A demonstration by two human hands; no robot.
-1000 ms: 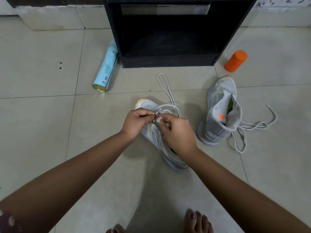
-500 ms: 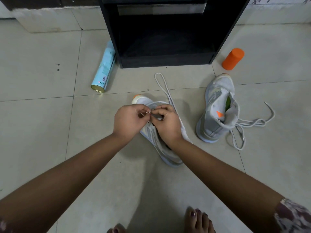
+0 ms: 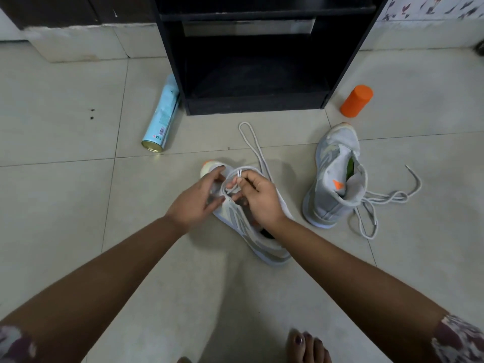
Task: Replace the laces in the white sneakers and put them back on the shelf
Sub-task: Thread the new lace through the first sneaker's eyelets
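Observation:
A white and grey sneaker (image 3: pixel 246 226) with an orange toe lies on the floor tiles under my hands. My right hand (image 3: pixel 259 197) pinches the two tips of its white lace (image 3: pixel 255 148), whose long loop trails toward the shelf. My left hand (image 3: pixel 195 203) hovers over the sneaker's front with fingers spread and loosely bent, holding nothing. The second sneaker (image 3: pixel 332 184) stands to the right, its own lace (image 3: pixel 387 197) hanging loose on the floor. The black shelf (image 3: pixel 256 106) stands straight ahead with its lower compartment bare.
A light blue spray can (image 3: pixel 162 119) lies on its side left of the shelf. An orange cylinder (image 3: pixel 356 100) lies right of it. My toes (image 3: pixel 306 347) show at the bottom edge. Pale floor tiles spread all round.
My left hand has let go of the lace tips and opened, drawing slightly left. My right hand now holds both tips alone. The view has tilted up a little.

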